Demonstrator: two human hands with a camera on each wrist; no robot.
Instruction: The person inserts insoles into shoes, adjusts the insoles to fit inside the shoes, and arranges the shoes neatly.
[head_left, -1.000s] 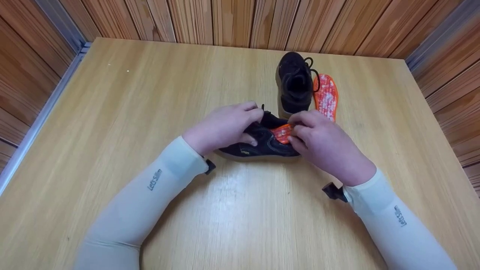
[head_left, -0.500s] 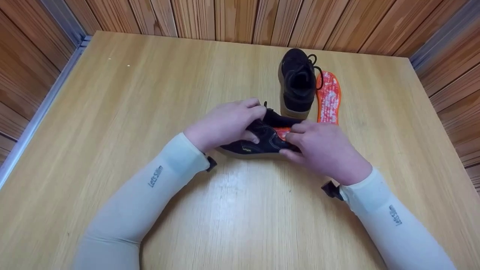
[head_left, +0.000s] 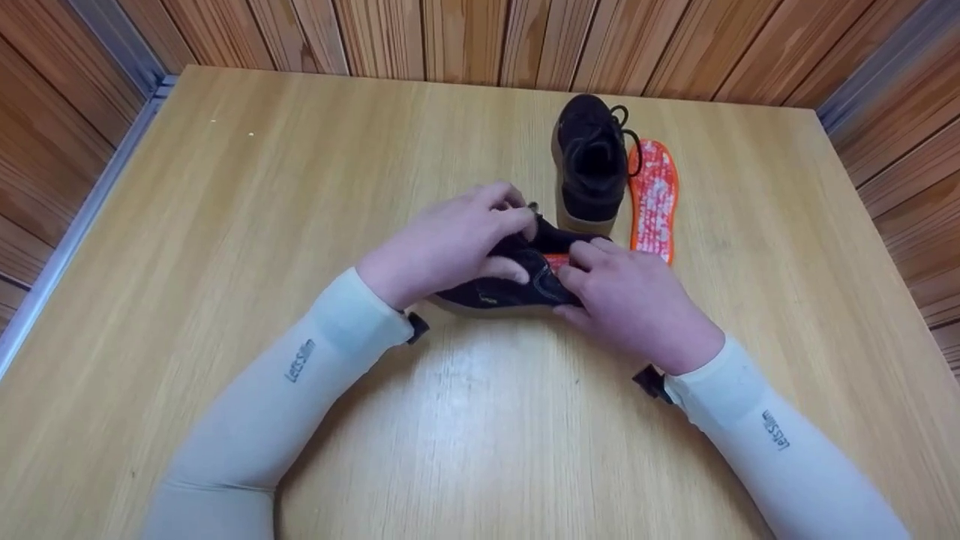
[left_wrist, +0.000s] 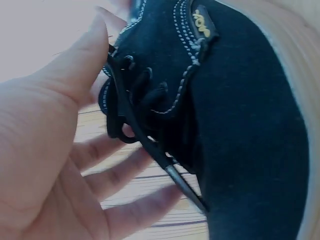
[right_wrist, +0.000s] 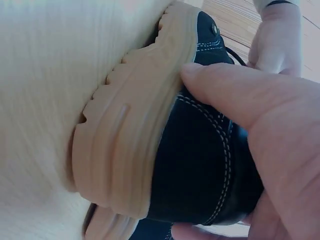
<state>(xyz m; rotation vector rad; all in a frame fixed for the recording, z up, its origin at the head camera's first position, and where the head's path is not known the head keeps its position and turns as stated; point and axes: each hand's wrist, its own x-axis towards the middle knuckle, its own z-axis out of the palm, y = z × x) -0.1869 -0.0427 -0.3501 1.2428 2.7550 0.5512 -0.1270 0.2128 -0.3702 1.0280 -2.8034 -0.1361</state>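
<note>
A black shoe point(head_left: 517, 296) with a tan sole lies across the middle of the table, toe to the left. The left hand point(head_left: 450, 244) grips it around the laces and upper; in the left wrist view the left hand point(left_wrist: 65, 140) has its thumb beside the laces point(left_wrist: 132, 112). At the heel end the right hand point(head_left: 637, 300) curls its fingers over the opening, where a strip of red insole point(head_left: 556, 260) shows inside. The right wrist view shows the right thumb of that hand point(right_wrist: 240, 92) against the shoe's side point(right_wrist: 190, 160), just above the sole. The fingertips inside the shoe are hidden.
A second black shoe point(head_left: 592, 161) stands behind the held one, toe toward the plank wall point(head_left: 461, 37). Touching or nearly touching its right side lies a red and white insole point(head_left: 654, 202) with an orange rim. All stand on a wooden table point(head_left: 315, 165).
The red insole in the held shoe has gone deeper, leaving less of it visible. The right hand has moved left and now wraps the heel end, its thumb on the shoe's near side.
</note>
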